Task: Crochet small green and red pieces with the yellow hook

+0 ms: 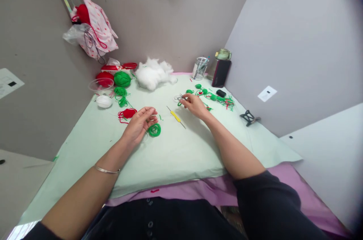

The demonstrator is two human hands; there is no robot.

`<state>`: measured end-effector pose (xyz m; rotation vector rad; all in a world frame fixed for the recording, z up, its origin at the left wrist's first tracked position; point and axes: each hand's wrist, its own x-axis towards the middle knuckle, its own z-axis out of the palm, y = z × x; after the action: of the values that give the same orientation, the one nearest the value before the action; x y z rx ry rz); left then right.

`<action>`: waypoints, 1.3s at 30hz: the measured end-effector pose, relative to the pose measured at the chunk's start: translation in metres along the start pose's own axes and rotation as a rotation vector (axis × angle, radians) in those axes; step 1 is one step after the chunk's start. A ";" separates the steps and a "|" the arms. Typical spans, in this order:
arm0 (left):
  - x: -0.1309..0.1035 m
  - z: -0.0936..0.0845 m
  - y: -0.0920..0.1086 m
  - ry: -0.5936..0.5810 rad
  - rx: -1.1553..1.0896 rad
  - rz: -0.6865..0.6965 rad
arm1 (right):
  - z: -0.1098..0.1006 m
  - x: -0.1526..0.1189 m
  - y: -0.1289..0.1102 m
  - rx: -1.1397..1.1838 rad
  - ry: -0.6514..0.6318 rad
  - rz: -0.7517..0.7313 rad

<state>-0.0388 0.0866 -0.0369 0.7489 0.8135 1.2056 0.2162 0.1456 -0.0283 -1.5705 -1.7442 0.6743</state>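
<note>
My left hand (141, 123) hovers over the left middle of the table, thumb and fingertips drawn together. Whatever they may pinch is too small to make out. Just below its fingers lies a coil of green yarn (154, 130), with a thin pale loop beside it. My right hand (195, 105) is closed at the fingertips on what looks like small scissors (178, 98), partly hidden by the fingers. Between my hands rests a yellow-handled crochet hook (175, 116). Small green yarn snippets (160, 117) lie near the left fingertips.
Red yarn (127, 113), a green yarn ball (122, 79) and a plastic tub (101, 85) stand left. White stuffing (154, 73) sits at the back. On the right are green crocheted pieces (213, 97), a pen cup (200, 69), a phone (221, 74) and a black stand (249, 118).
</note>
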 end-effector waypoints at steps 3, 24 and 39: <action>0.003 -0.006 0.008 0.038 -0.077 0.022 | -0.011 0.002 0.011 -0.143 0.027 0.006; -0.007 -0.003 0.055 -0.066 -0.390 -0.063 | 0.080 -0.033 -0.036 0.040 -0.257 -0.276; -0.053 -0.028 0.130 -0.147 -0.632 0.271 | 0.050 -0.007 -0.016 0.409 -0.061 -0.153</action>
<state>-0.1350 0.0620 0.0662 0.4212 0.1794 1.5238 0.1681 0.1400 -0.0487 -1.1371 -1.6231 0.9413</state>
